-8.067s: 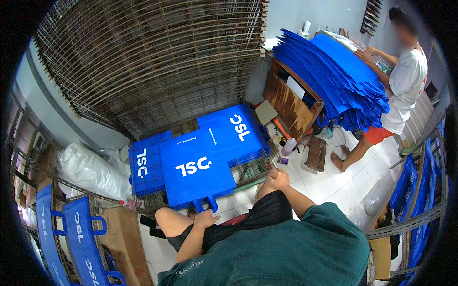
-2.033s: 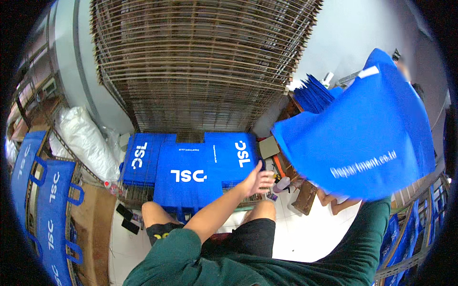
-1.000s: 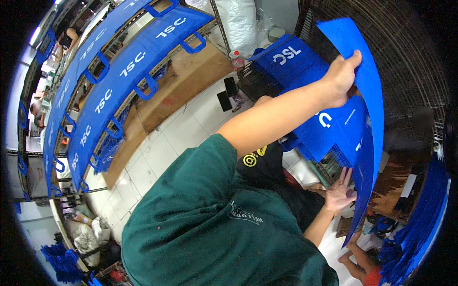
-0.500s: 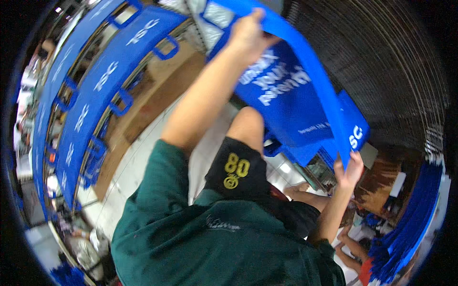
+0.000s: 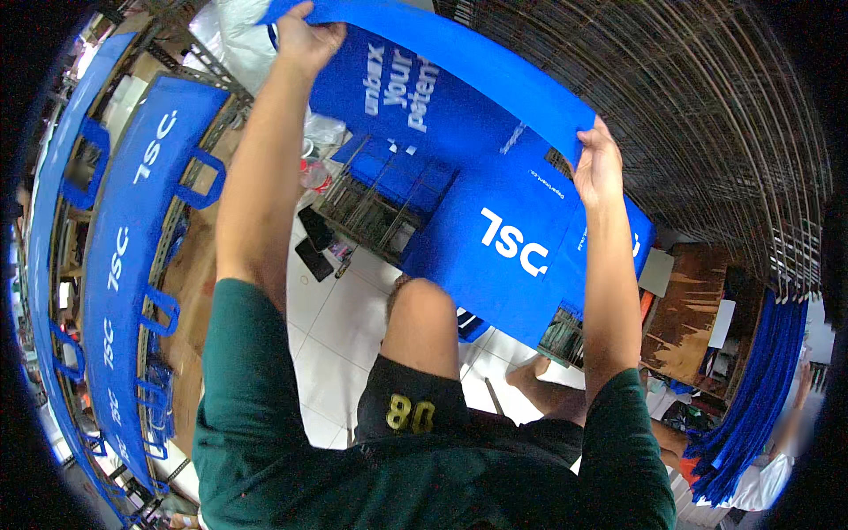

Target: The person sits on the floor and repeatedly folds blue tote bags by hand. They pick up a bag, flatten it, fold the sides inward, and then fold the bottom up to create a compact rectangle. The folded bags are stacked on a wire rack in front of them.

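Observation:
A blue fabric panel (image 5: 477,49) with white printing is spread between my hands, held up above a rack. At its far left corner, my left hand (image 5: 309,42) pinches the edge. My right hand (image 5: 601,163) grips the opposite end, thumb and fingers closed on the cloth. Below and nearer to me lies another blue printed fabric panel (image 5: 468,256) on a wire rack (image 5: 367,199). The raised panel covers part of the rack and of the lower cloth.
Blue tote bags (image 5: 132,238) with handles line shelving at left. Stacked wire racks (image 5: 707,115) stand far right, with blue cloth (image 5: 751,397) hanging below. A phone-like black object (image 5: 314,259) lies on the white tiled floor (image 5: 331,331). Another person's arm (image 5: 799,397) shows at the right edge.
Both hands have moved left in the picture with the panel, the right hand also upward. The view has shifted, showing more of the rack and the cloth lying on it.

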The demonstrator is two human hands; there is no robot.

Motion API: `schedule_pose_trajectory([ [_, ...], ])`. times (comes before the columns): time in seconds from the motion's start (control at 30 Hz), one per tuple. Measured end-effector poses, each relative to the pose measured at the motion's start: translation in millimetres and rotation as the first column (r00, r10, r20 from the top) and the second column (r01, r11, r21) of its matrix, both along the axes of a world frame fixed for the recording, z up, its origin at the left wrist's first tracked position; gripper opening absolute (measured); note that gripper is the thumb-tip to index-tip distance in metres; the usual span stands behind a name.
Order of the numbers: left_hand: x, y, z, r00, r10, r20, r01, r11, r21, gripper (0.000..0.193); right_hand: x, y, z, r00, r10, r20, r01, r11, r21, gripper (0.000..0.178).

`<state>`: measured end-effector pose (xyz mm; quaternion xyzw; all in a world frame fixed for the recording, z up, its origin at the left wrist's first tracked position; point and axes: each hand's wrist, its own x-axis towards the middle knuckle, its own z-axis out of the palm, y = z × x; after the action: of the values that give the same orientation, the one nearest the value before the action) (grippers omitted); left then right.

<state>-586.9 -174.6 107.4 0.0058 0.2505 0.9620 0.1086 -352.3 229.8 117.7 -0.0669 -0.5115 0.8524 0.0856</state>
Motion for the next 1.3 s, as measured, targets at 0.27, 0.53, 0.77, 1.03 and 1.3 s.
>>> schedule_pose_trajectory([
  [0.27, 61.0, 27.8, -67.8, 0.949, 0.312, 0.037, -0.296, 0.929, -0.221, 0.044, 17.7, -26.0, -131.8, 0.957, -0.273, 0.095, 0.264, 0.960, 0.093, 0.065],
  [0.53, 38.9, 21.7, -330.9, 0.854, 0.218, 0.473, -0.022, 0.922, -0.386, 0.032, -7.5, -57.4, -289.8, 0.811, -0.320, 0.490, 0.154, 0.924, 0.350, 0.070],
  [0.77, 71.1, 59.1, -365.9, 0.831, 0.417, 0.367, 0.124, 0.504, -0.855, 0.059, 4.0, -60.6, -343.6, 0.732, -0.484, 0.479, 0.040, 0.733, 0.679, 0.041],
  [1.03, 93.5, 57.9, -356.4, 0.880, 0.407, 0.244, 0.076, 0.387, -0.919, 0.059, 29.4, -87.2, -348.7, 0.569, -0.536, 0.624, 0.129, 0.807, 0.576, 0.014],
  [1.3, 90.8, 56.3, -367.5, 0.898, 0.356, 0.257, 0.105, 0.395, -0.913, 0.062, 45.1, -91.8, -373.1, 0.654, -0.606, 0.453, 0.190, 0.711, 0.677, 0.012],
])
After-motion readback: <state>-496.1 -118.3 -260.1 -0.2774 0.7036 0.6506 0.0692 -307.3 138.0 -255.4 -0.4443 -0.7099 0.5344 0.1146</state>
